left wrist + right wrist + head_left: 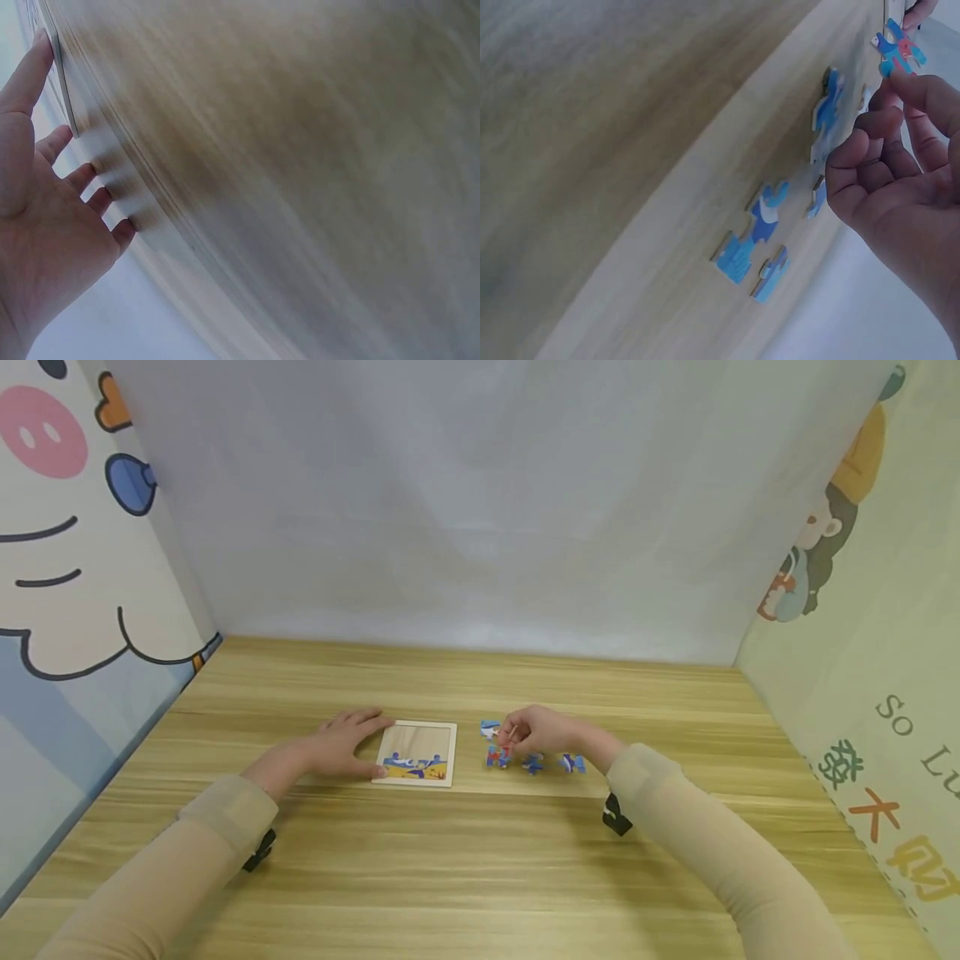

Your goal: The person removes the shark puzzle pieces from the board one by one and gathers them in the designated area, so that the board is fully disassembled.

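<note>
We read lettering on the pale printed backdrop at the right of the head view. Along its upper line we make out the Latin word "So" in grey-green, then the letters "Lu", where the view's edge cuts the line off. Below, in larger characters slanting down to the right, we read a dark green "發", an orange-red "大" and a yellow "財", the last reaching that same edge.
</note>
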The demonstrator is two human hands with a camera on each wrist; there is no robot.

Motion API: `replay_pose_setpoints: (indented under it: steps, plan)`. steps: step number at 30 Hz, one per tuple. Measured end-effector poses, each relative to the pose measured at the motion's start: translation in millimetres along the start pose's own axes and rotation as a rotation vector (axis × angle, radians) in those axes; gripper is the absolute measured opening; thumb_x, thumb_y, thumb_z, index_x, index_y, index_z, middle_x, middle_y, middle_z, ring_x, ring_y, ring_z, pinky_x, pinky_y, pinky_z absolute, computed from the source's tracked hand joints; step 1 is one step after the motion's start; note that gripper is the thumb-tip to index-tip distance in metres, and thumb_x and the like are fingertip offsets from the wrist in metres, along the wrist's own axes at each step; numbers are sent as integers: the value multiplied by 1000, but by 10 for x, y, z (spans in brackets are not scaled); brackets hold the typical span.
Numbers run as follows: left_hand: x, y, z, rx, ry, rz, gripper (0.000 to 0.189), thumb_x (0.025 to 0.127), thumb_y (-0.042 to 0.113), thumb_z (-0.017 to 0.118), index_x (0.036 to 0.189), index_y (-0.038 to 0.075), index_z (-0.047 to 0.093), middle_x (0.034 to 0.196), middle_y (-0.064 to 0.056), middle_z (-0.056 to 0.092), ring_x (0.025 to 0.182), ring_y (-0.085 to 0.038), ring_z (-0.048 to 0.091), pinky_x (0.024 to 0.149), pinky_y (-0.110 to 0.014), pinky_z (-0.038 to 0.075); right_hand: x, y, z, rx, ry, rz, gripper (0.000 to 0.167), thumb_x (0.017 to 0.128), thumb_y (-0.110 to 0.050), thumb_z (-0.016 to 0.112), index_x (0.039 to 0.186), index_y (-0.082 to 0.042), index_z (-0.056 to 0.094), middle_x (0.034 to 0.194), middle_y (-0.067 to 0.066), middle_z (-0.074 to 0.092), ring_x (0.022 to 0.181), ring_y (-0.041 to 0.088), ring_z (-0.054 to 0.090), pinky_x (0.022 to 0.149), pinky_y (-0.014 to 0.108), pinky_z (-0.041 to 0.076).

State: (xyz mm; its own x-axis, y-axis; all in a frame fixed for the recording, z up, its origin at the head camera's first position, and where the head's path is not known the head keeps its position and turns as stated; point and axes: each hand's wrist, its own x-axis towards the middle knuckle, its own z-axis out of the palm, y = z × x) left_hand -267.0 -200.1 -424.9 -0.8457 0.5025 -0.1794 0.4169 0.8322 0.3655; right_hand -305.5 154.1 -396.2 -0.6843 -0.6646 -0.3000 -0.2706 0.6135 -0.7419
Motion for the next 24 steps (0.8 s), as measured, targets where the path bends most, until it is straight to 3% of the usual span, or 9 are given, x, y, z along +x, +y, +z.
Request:
replay_pose_setpoints:
  steps: [15,21,24]
  plan:
    - [28,6,3,-10,-7,-8,87,83,56,63,150,16,25,156,-19,13,140,-48,10,103,-73,11,50,48,47,-8,17,-6,21,87,-2,63,108,-2,64,92,6,67,81,12,61,74,25,52]
    - [35,-30,14,-3,-9,-9,88,82,57,63,150,17,24,156,-18,12,140,-47,9,103,-73,11,72,29,51,-127,88,-64,17,86,-7,66,103,-6,66,90,1,65,82,12,59,78,26,51]
    - [31,-39,19,-2,-8,-8,88,82,57,63,150,17,24,156,-17,12,140,-47,9,103,-73,11,82,-30,69,-203,136,-97,18,86,-12,68,104,-9,66,94,-1,64,73,11,53,71,24,47]
